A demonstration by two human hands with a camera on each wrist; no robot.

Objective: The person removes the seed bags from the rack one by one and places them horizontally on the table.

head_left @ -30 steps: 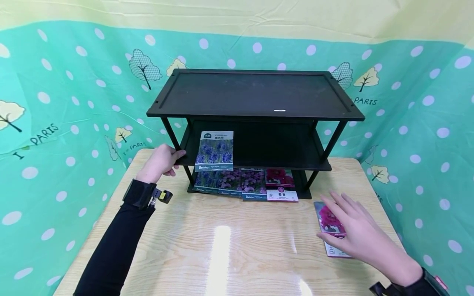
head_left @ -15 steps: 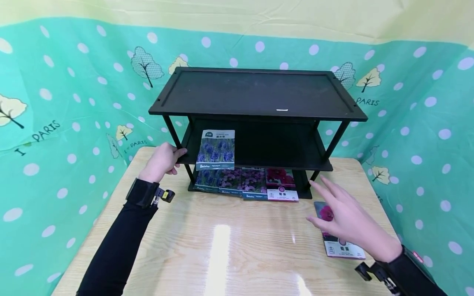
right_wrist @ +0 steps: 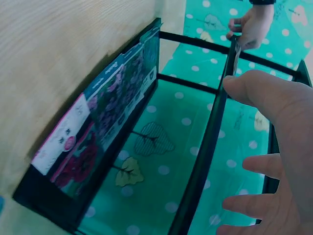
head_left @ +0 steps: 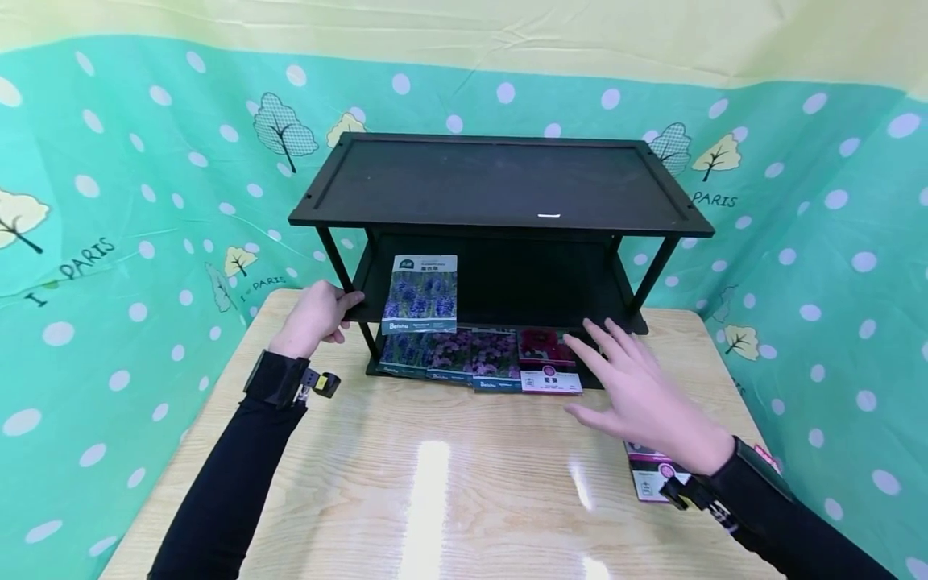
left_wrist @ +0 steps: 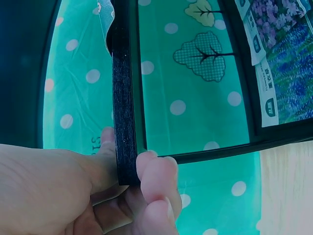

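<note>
A black three-tier shelf rack point(head_left: 493, 185) stands at the back of the table. My left hand point(head_left: 308, 318) grips the left front corner of its middle tier; in the left wrist view the thumb and fingertips point(left_wrist: 161, 176) close round the black edge point(left_wrist: 124, 107). A flower seed packet point(head_left: 419, 294) with blue-violet blooms lies at the left of that tier, its lower end over the front edge. On the bottom tier lie several more packets in a row, the rightmost a red-flowered packet point(head_left: 548, 379). My right hand point(head_left: 641, 395), fingers spread and holding nothing, hovers in front of the rack's right end.
Another red-flowered packet point(head_left: 648, 483) lies on the wooden table point(head_left: 326, 483) at the right, partly covered by my right hand and wrist. A green dotted curtain point(head_left: 159, 242) hangs behind and along both sides. A small white mark point(head_left: 548, 215) shows on the top tier.
My right hand has moved left and forward from above the table packet to the rack's right front, uncovering part of that packet. The left hand keeps its grip on the corner.
</note>
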